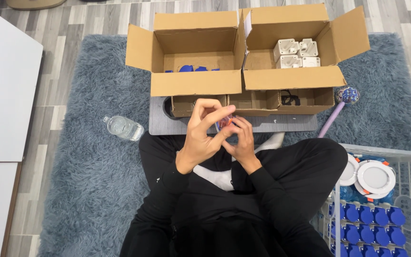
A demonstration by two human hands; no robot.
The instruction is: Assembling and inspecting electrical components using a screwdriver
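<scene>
At frame centre, above the crossed legs, the left hand [204, 135] and right hand [240, 143] meet, fingertips pinching a small red-and-blue plastic part [224, 123] between them, held high for close view. Lower right, a white wire basket [407, 159] keeps blue caps [372, 223] and round white light fittings [376, 177] within reach. Beyond, two open cardboard boxes [196, 83] face the person, presumably for sorting.

Grey-blue shaggy rug [101, 157], brown boxes [196, 83]
</scene>
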